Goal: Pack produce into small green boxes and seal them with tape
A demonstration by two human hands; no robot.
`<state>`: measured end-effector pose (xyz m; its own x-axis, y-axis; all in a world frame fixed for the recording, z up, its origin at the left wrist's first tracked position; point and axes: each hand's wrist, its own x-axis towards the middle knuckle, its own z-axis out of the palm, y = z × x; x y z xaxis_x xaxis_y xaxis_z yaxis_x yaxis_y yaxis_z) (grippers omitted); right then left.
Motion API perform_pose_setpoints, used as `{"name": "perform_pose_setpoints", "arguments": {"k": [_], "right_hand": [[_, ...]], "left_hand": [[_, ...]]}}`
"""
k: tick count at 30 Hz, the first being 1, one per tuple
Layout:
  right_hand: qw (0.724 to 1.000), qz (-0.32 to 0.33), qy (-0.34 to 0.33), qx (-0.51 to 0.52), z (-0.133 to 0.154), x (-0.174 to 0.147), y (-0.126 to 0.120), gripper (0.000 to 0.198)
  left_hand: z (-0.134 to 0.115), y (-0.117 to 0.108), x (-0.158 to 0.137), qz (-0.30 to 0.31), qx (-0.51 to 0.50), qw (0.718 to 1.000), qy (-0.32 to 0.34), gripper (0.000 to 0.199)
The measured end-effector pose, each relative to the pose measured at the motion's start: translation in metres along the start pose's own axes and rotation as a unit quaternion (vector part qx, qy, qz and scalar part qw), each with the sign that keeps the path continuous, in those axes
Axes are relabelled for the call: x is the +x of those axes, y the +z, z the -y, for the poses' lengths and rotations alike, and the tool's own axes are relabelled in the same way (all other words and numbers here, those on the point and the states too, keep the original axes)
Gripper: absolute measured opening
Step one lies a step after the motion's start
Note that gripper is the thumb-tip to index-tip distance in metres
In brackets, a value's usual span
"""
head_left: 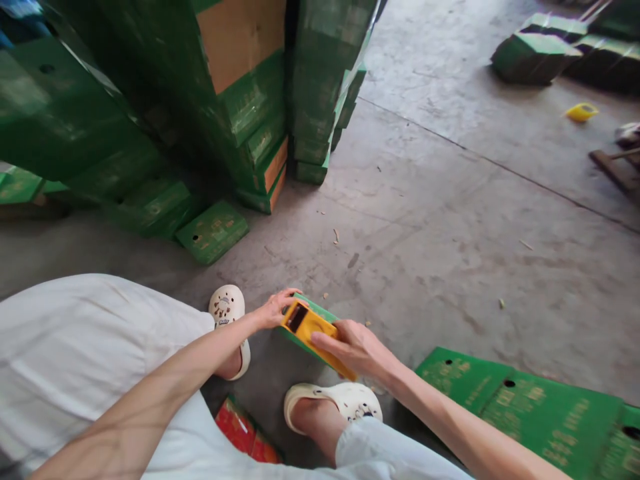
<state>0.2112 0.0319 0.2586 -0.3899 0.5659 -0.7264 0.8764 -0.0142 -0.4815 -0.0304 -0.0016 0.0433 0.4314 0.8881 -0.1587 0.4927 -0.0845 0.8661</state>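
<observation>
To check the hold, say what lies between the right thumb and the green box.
The yellow piece lies between the thumb of the right hand and the green box, in the head view.

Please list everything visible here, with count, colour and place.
Floor: 1, grey, throughout
Windowed object: 1, yellow-orange, centre, handheld
Flat-sided piece: 1, green, beneath that object
Stacked boxes: many, green with some brown, upper left
Single box: 1, green, left of centre
Box row: at least 3, green, lower right
Box pile: several, green, upper right
Rounded item: 1, yellow, upper right
Wooden piece: at least 1, brown, right edge
Patterned item: 1, red, bottom centre
Blurred item: unclear count, blue, top-left corner
Scraps: several, pale, on floor
Clogs: 2, white, lower centre
Trousers: 1 pair, white, bottom left
Left hand: 1, bare, centre
Right hand: 1, bare, centre
</observation>
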Motion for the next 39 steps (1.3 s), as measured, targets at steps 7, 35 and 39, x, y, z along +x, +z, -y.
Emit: {"name": "perform_pose_setpoints", "arguments": {"k": [7,35,39], "right_hand": [[0.998,0.037,0.022,0.045,-0.072,-0.012,-0.010,0.069],[0.993,0.064,0.033,0.098,-0.087,-0.020,0.005,0.057],[0.999,0.028,0.031,0.019,-0.091,-0.008,0.007,0.051]], "left_hand": [[-0.012,-0.012,0.001,0.059,0.059,0.996,-0.019,0.067],[-0.048,0.009,-0.007,0.053,0.190,0.977,0.079,0.092],[-0.046,0.011,-0.006,0.045,0.186,0.978,0.078,0.092]]}}
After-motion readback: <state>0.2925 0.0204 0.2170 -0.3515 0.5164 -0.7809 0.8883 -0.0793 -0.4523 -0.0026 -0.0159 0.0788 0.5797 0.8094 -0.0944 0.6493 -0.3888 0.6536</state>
